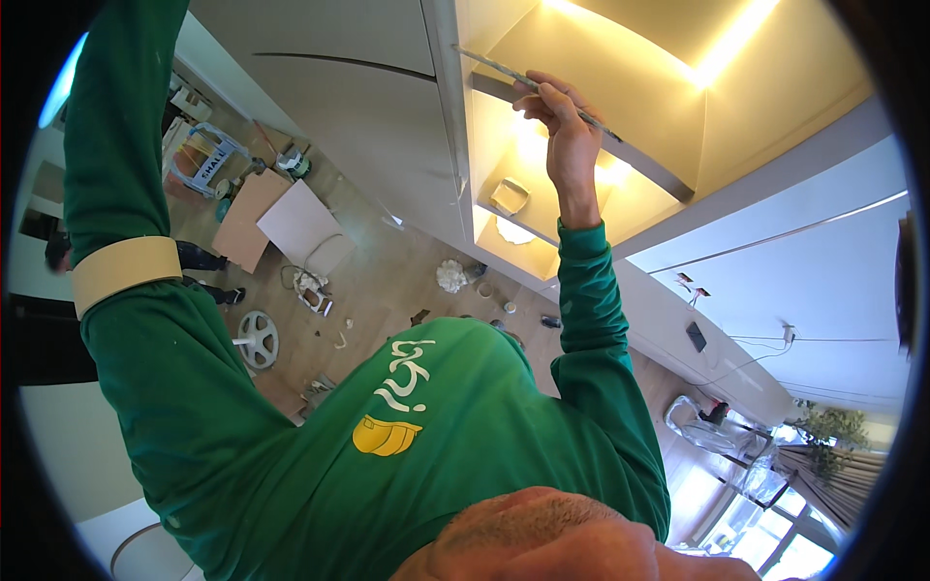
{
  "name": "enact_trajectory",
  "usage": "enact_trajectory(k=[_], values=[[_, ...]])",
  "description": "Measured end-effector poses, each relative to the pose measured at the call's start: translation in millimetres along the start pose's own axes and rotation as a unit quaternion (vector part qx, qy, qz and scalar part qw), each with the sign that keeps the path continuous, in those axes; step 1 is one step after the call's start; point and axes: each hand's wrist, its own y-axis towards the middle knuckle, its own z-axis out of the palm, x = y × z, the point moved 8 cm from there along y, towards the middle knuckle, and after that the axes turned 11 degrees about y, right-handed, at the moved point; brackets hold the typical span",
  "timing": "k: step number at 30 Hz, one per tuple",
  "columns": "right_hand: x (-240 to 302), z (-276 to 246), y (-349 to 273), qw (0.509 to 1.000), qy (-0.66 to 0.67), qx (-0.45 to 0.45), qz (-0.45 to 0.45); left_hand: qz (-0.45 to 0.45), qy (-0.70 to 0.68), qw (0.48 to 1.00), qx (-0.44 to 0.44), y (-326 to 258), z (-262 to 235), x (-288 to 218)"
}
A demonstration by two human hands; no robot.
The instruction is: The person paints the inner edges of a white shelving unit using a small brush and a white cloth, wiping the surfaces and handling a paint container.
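My right hand [565,124] is raised to a lit, cream-coloured shelf unit [630,73], its fingers closed round a slim, stained paintbrush [504,70]. The brush's thin tip reaches the upright edge [448,87] between the shelves and a pale cabinet door [339,97]. Around my left sleeve sits a wide roll of masking tape [126,273]. That arm stretches up past the top left of the picture, so my left hand is out of sight. A small cream-coloured container [511,197] rests on a lower shelf.
Far below, the wooden floor holds flat boards [302,228], a grey-white step stool [208,160], a paint bucket [294,163], a white wheel-shaped reel [259,339] and crumpled white material [451,276]. At left, another person's dark-clothed legs [199,257] show. Wires hang from the right wall.
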Motion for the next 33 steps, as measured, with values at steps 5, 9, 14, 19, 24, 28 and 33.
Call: enact_trajectory(k=[5,9,14,19,24,28,33], values=[[1.7,-4.6,-10.4,1.0,-0.013,0.003,0.003,0.005,-0.003,1.0,-0.011,-3.9,1.7,-2.2],[11.5,8.1,-5.9,0.999,-0.005,0.024,-0.029,0.007,-0.005,1.0,-0.014,-5.4,3.9,-3.8],[-6.2,-7.9,-9.9,0.999,-0.042,0.01,-0.012,0.011,-0.008,1.0,-0.02,-7.5,4.8,-5.0],[-18.7,-16.5,-29.1,0.997,-0.074,-0.002,0.014,0.01,-0.012,1.0,-0.024,-9.7,4.8,-5.2],[0.9,1.8,-28.0,0.995,-0.09,0.039,-0.029,0.013,-0.011,1.0,-0.027,-12.2,6.4,-7.1],[-7.3,-6.2,-20.0,0.995,-0.092,0.033,-0.019,0.02,-0.009,0.999,-0.029,-10.8,6.8,-8.2],[-9.6,-10.6,-33.7,0.995,-0.094,0.027,-0.003,0.02,-0.012,0.999,-0.03,-12.1,7.1,-7.5]])
